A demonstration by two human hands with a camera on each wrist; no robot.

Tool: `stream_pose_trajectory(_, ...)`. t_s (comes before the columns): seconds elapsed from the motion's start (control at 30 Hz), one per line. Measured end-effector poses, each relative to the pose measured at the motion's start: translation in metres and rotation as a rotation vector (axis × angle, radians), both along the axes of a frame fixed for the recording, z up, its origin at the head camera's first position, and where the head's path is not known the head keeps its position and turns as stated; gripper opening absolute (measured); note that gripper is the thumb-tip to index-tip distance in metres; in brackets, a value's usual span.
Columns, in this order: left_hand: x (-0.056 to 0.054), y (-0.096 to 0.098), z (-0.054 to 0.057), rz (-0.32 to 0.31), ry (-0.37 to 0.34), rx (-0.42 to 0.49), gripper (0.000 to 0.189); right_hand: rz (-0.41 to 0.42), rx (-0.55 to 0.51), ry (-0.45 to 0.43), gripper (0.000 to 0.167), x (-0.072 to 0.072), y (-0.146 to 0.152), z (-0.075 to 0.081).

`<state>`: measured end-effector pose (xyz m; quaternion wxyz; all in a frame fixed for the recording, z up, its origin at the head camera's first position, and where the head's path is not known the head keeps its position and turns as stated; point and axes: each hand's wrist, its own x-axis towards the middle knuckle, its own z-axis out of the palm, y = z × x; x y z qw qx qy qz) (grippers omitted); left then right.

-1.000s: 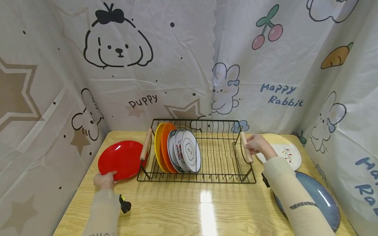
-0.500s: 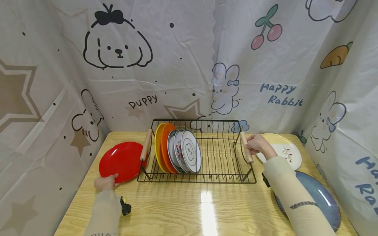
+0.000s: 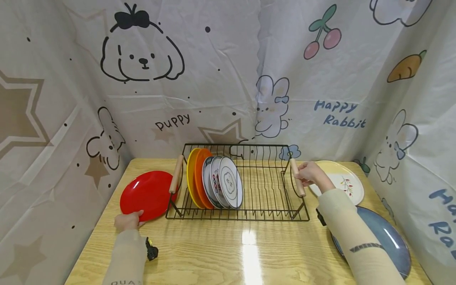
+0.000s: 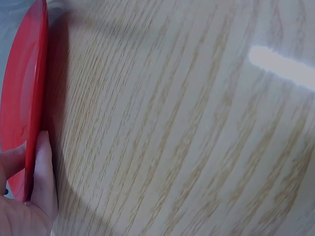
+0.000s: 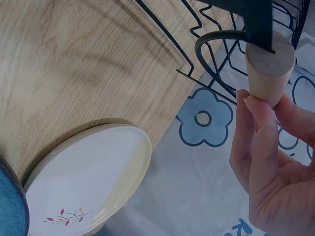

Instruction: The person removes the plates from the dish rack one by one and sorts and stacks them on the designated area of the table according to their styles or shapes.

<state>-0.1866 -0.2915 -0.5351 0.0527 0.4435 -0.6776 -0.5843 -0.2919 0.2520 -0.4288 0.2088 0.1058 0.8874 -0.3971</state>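
Note:
My left hand (image 3: 127, 221) pinches the near rim of a red plate (image 3: 147, 196) at the table's left side. In the left wrist view the thumb lies on the plate's upper face and the fingers are under its edge. The plate's right edge sits beside the rack's left handle. My right hand (image 3: 309, 174) grips the right wooden handle (image 5: 271, 81) of a black wire dish rack (image 3: 263, 215). Standing in the rack's left half are a yellow plate (image 3: 191, 178), an orange plate (image 3: 200, 182) and several white patterned dishes (image 3: 228, 182).
Right of the rack lies a cream and white plate (image 3: 350, 184) with a sprig print. A large blue plate (image 3: 384, 237) is nearer, partly hidden under my right forearm. Printed curtains (image 3: 221, 79) hang behind and along both sides of the wooden table (image 3: 199, 253).
My left hand and the red plate have shifted slightly right and toward me, with the thumb further over the rim. The right hand stays on the handle.

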Motion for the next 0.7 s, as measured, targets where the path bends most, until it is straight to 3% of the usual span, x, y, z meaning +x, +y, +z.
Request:
stream_pose_trajectory(0.17,0.000,0.000,0.001,-0.014,-0.030,-0.056,0.061,0.001,0.005,-0.005,0.039,0.000,-0.001,0.001)
stream_pose_trajectory(0.4,-0.004,-0.003,0.001,-0.175,-0.220,-0.429,0.082,0.003,0.005,-0.003,0.041,0.001,-0.002,0.002)
stream_pose_trajectory(0.53,-0.009,-0.005,0.005,-0.217,-0.199,-0.569,0.076,0.003,0.007,-0.001,0.042,0.002,-0.003,0.002)
stream_pose_trajectory(0.7,-0.020,-0.005,0.023,-0.274,-0.121,-0.637,0.065,0.004,0.008,0.002,0.042,0.002,-0.003,0.003)
